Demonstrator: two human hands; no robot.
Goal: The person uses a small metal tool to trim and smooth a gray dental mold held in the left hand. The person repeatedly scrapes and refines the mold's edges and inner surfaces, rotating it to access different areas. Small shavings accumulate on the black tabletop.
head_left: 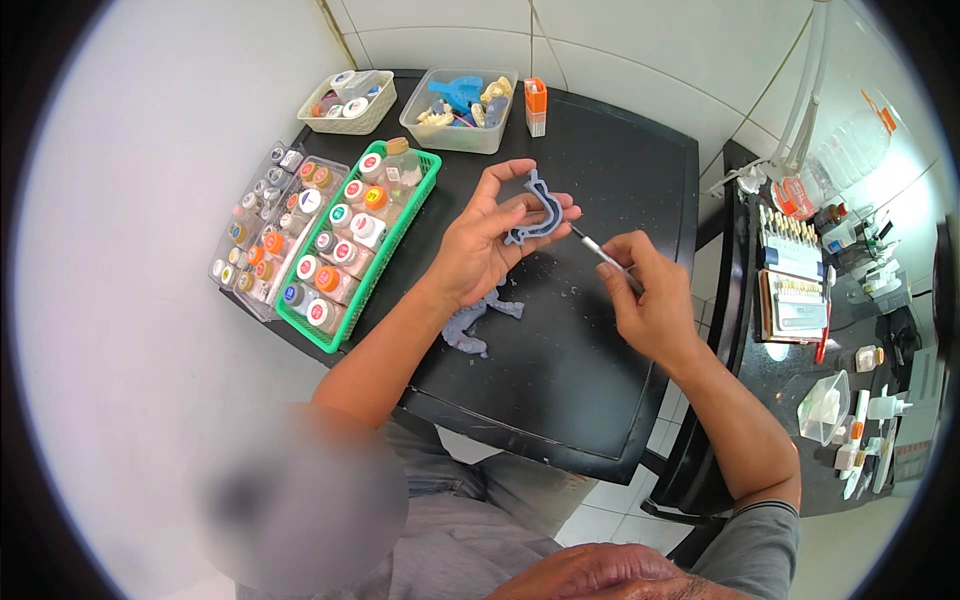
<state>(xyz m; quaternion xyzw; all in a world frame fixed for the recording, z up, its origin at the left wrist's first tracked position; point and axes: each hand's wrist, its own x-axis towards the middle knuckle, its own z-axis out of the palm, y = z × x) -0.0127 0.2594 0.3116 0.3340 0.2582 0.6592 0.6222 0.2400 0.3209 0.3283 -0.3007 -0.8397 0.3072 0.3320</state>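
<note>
Above the black table, my left hand (487, 235) holds up a grey-blue, curved dental impression piece (550, 212) between thumb and fingers. My right hand (650, 297) is closed around a thin tool with a white-silver handle (603, 254), gripped like a pen. Its dark tip points at the impression piece and ends close to its right edge; whether they touch I cannot tell. Below my left hand another lumpy grey-blue piece (466, 328) lies on the table, partly hidden by my wrist. Small crumbs are scattered around it.
At left stand a green basket (345, 325) of capped bottles and a clear organizer (262, 308) with more. Along the back are a cream basket (345, 122), a clear bin (450, 138) with dental models, and an orange-white box (536, 108). A side counter (770, 400) holds shade guides (795, 300).
</note>
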